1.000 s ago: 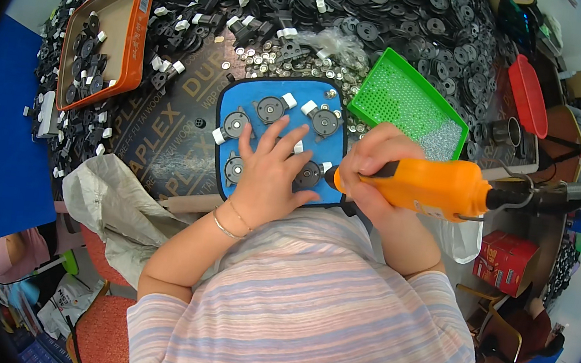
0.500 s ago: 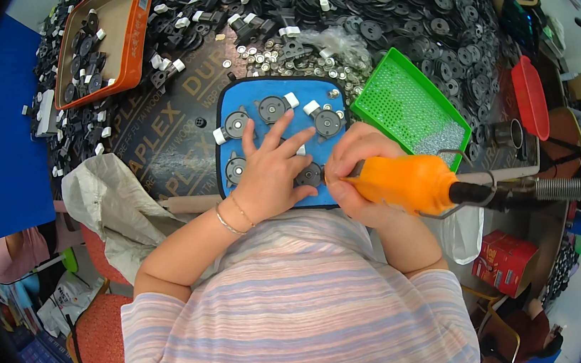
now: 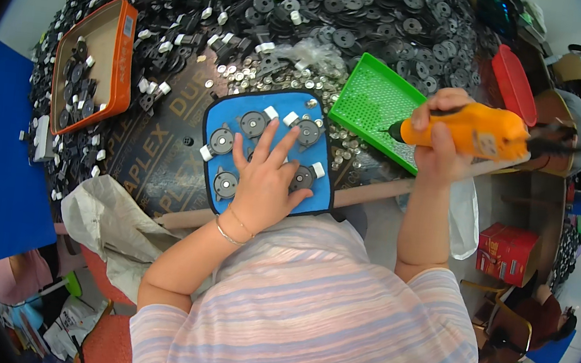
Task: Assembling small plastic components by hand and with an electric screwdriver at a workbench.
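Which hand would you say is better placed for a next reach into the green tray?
Probably the right hand: it holds the orange power tool, pointing across the green tray, while the left hand lies spread across black parts on the blue mat.

the left hand (image 3: 266, 184) lies palm-down, splayed, while the right hand (image 3: 440, 154) curls in a grip.

You are looking through the left of two fisheye cameras worn side by side on your head. It faces steeply down over your striped shirt (image 3: 319, 307), which lies nearest and fills the lower middle. Past it, the blue mat (image 3: 230, 114) sits close, near the centre, and the bench (image 3: 164, 156) stretches away above. Left matches your left; straight edges bend toward the dark rim.
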Demonstrator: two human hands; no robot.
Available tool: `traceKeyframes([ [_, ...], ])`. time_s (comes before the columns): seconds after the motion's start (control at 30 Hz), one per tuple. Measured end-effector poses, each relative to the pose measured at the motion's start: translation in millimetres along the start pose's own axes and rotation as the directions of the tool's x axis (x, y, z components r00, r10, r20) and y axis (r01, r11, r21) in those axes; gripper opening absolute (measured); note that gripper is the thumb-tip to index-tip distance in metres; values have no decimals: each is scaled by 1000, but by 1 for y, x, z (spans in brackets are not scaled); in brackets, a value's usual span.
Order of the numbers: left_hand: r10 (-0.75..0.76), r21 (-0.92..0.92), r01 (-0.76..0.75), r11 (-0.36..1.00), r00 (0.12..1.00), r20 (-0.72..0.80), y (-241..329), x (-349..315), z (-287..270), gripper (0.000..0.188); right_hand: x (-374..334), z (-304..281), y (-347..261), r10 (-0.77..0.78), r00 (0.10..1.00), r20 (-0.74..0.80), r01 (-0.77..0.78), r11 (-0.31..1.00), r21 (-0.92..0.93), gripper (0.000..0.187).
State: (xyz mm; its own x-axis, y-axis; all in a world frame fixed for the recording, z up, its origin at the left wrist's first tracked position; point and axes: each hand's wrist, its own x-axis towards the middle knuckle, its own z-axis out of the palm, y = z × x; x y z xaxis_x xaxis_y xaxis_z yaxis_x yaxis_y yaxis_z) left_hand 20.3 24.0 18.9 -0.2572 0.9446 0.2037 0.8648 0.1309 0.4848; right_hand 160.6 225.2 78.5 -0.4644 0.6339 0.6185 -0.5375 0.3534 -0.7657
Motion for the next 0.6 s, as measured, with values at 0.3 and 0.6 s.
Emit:
traceKeyframes([
  [0.3, 26, 115, -14, 993, 995, -101, 5, 18, 16, 38, -13, -17, 33, 3, 984, -179, 0, 1000, 17, 23],
  [0.6, -21, 89, 30, 996, 995, -102, 5, 15, 6, 47, -7, -17, 33, 12, 982, -190, -10, 1000, 15, 22],
])
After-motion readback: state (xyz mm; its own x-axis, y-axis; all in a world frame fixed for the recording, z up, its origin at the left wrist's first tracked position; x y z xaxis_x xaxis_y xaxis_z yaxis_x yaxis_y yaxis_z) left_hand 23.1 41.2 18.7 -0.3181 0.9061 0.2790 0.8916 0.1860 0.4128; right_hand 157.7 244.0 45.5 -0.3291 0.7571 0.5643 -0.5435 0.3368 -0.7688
